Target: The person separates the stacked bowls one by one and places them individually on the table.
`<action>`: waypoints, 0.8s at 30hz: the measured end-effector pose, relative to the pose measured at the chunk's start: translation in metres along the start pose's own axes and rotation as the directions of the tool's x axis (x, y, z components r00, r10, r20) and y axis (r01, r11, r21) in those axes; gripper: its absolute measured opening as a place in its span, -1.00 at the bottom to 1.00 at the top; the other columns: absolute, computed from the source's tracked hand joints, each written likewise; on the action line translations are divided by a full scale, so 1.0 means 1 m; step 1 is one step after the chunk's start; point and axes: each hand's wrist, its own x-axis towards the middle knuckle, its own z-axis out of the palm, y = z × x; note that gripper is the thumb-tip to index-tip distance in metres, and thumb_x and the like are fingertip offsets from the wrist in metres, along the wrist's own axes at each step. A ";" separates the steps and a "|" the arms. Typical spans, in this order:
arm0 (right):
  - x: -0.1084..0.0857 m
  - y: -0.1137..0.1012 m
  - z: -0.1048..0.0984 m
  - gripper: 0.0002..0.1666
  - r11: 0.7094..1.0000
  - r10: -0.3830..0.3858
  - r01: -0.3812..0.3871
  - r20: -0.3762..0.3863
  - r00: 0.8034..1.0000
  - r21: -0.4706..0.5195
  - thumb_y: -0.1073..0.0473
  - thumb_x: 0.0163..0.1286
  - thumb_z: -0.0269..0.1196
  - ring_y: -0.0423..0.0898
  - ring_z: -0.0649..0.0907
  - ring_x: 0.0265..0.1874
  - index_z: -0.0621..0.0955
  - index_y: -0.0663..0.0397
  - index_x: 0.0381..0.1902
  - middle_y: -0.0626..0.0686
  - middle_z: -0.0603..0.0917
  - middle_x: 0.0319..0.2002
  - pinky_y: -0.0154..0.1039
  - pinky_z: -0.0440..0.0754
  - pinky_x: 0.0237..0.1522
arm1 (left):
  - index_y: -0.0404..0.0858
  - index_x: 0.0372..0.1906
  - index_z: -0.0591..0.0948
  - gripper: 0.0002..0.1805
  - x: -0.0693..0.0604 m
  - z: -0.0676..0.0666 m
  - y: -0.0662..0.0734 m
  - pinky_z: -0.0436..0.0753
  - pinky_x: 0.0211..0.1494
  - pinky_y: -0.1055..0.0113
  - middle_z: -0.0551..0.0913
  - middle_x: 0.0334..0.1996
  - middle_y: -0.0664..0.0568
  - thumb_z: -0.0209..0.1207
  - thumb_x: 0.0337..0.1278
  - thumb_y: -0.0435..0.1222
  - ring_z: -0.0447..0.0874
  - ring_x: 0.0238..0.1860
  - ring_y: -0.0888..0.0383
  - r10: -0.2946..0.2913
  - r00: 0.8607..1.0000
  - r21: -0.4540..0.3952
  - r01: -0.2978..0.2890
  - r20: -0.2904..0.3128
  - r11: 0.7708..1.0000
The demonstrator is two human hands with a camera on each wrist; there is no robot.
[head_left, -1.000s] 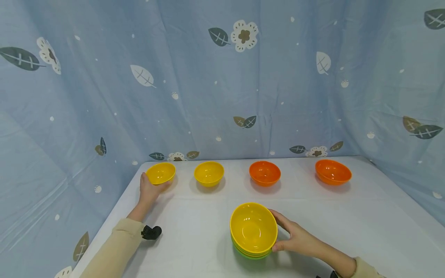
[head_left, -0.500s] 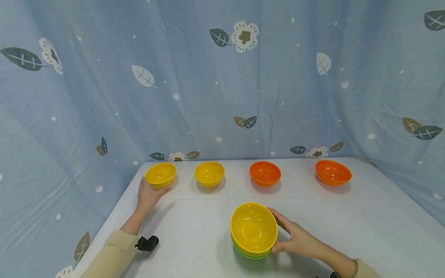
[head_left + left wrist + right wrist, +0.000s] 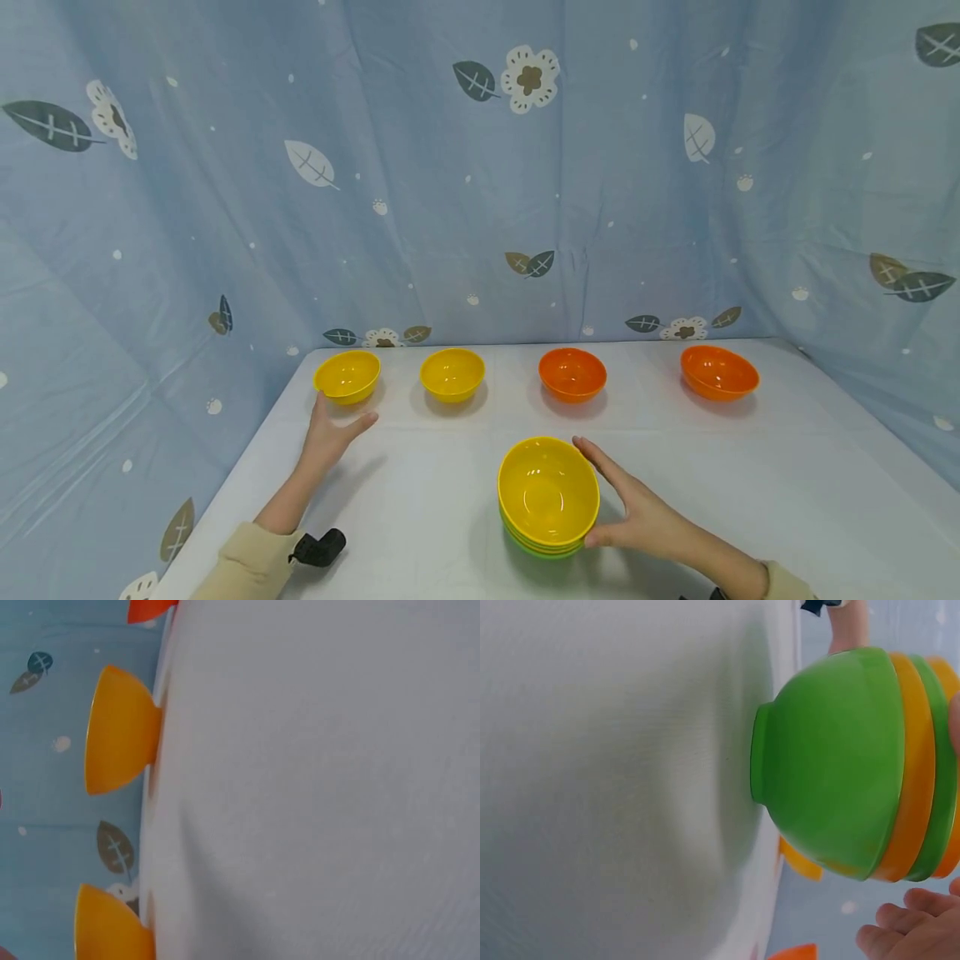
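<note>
At the far left of the white table stands a yellow bowl (image 3: 347,377). My left hand (image 3: 326,437) is just in front of it, thumb and fingers spread, holding nothing; a fingertip overlaps the bowl's lower edge, and I cannot tell whether it touches. At front centre is a nested stack of several bowls (image 3: 548,493), a yellow one on top. The right wrist view shows green and yellow layers alternating above a green bottom bowl (image 3: 836,761). My right hand (image 3: 641,512) is spread at the stack's right side, thumb against it, other fingers extended near the rim.
Along the back of the table stand a second yellow bowl (image 3: 452,376), an orange bowl (image 3: 572,375) and another orange bowl (image 3: 719,372) at the right, which looks tilted. A blue patterned curtain (image 3: 420,183) hangs behind the table and along both sides.
My left hand has let go of the far-left yellow bowl and drawn back toward me, its thumb spreading. My right fingers have straightened slightly away from the stack. The bowls stay in place.
</note>
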 end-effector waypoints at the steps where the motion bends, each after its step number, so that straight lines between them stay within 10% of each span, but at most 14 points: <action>1: 0.000 0.000 0.000 0.26 1.000 -0.006 0.006 -0.006 1.000 0.003 0.02 -0.09 0.46 0.11 0.24 0.31 -0.05 -0.29 0.43 0.06 0.10 0.41 0.20 0.31 0.14 | -0.33 0.36 -0.50 0.28 -0.001 0.001 0.001 -0.09 0.36 -0.16 -0.47 0.39 -0.30 0.21 -0.04 0.12 -0.38 0.39 -0.26 -0.012 1.000 0.009 0.012 0.013 1.000; 16: 0.001 -0.006 0.004 0.32 0.998 0.002 -0.002 -0.002 1.000 0.056 0.04 -0.14 0.49 0.26 0.15 0.31 -0.10 -0.36 0.42 0.14 0.04 0.42 0.38 0.19 0.11 | -0.38 0.40 -0.33 0.23 -0.020 0.021 0.009 -0.02 0.31 -0.21 -0.26 0.39 -0.38 0.24 -0.07 0.10 -0.23 0.36 -0.35 -0.022 0.993 0.060 0.015 0.115 0.998; 24: 0.002 -0.010 0.006 0.32 0.998 0.032 -0.032 0.012 0.999 0.050 -0.03 -0.14 0.48 0.25 0.12 0.33 -0.08 -0.19 0.44 0.16 0.02 0.42 0.35 0.18 0.14 | -0.29 0.43 -0.19 0.14 -0.033 0.042 0.014 0.03 0.32 -0.19 -0.14 0.42 -0.24 0.28 -0.07 0.02 -0.16 0.38 -0.26 0.068 0.976 0.000 -0.070 0.208 0.998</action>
